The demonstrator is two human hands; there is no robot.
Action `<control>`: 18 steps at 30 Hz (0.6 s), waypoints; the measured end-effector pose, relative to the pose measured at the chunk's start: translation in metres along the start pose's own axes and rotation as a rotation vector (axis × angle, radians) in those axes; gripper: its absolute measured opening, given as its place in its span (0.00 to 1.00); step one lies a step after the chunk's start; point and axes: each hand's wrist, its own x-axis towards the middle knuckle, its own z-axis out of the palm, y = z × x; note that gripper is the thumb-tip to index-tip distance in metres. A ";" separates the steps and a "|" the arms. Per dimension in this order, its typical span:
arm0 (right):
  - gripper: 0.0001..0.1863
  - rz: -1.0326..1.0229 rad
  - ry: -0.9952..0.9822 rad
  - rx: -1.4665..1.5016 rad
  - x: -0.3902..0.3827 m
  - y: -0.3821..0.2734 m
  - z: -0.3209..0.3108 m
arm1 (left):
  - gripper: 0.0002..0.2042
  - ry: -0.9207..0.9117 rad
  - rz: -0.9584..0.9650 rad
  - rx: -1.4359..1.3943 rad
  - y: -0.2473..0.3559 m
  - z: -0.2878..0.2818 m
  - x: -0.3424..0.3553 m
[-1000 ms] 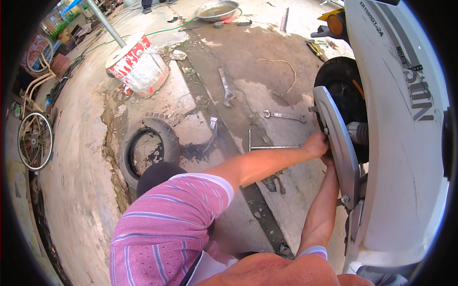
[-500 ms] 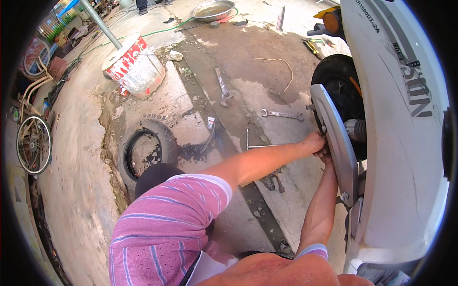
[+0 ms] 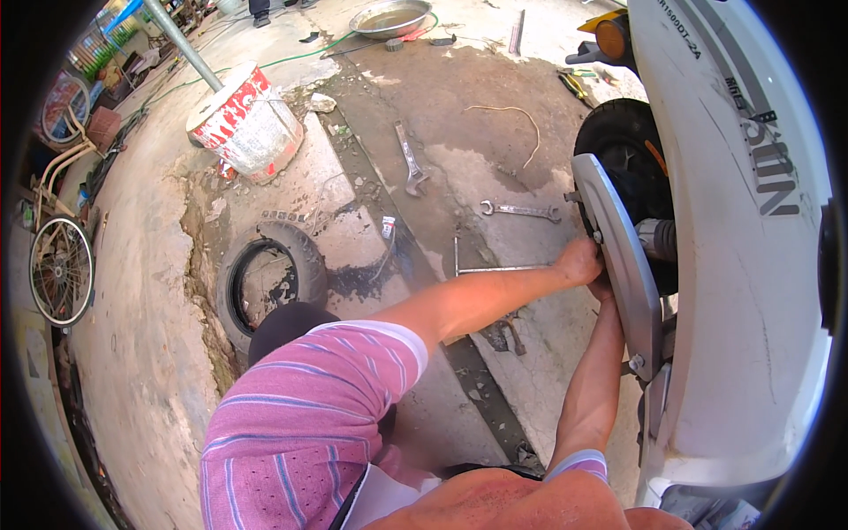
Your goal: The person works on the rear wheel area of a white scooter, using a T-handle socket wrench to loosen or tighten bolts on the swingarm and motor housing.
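A white scooter (image 3: 742, 291) stands at the right, with its black rear tyre (image 3: 623, 146) showing. A grey metal side cover (image 3: 623, 256) sits over the wheel hub. My left hand (image 3: 579, 261) reaches out from a pink striped sleeve and is closed on the front edge of that cover. My right hand (image 3: 604, 288) comes up from below and touches the cover just under the left hand. Its fingers are hidden behind the cover's edge.
On the concrete lie a combination spanner (image 3: 521, 210), an adjustable wrench (image 3: 410, 163), a thin rod (image 3: 499, 268) and a hammer (image 3: 511, 334). An old tyre (image 3: 265, 278) lies at the left, a red-and-white bucket (image 3: 247, 124) behind it, and a metal basin (image 3: 389, 18) at the top.
Both hands stay at the cover's edge. The view has shifted slightly, nothing else has visibly moved.
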 end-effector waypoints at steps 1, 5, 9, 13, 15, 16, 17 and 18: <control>0.19 -0.007 0.005 -0.002 0.001 -0.001 -0.001 | 0.15 0.015 0.009 0.042 0.002 0.000 -0.001; 0.19 0.283 -1.028 -0.211 0.036 -0.050 -0.053 | 0.13 -0.309 -0.500 -0.608 0.065 -0.012 -0.005; 0.18 0.403 -1.451 -0.257 0.041 -0.040 -0.048 | 0.13 -0.299 -0.536 -0.672 0.040 0.006 0.003; 0.20 0.040 0.023 0.049 0.009 0.004 -0.001 | 0.17 0.062 0.030 0.034 -0.013 0.007 0.002; 0.19 0.007 0.046 0.057 0.026 -0.012 -0.025 | 0.17 0.060 0.018 -0.064 0.008 0.009 -0.001; 0.19 0.176 -0.694 -0.104 0.039 -0.043 -0.053 | 0.14 -0.160 -0.225 -0.361 0.039 0.009 0.001; 0.18 0.298 -1.059 -0.179 0.043 -0.051 -0.062 | 0.13 -0.361 -0.483 -0.621 0.053 0.002 0.001; 0.19 0.390 -1.459 -0.272 0.041 -0.045 -0.057 | 0.13 -0.349 -0.485 -0.614 0.051 -0.002 0.000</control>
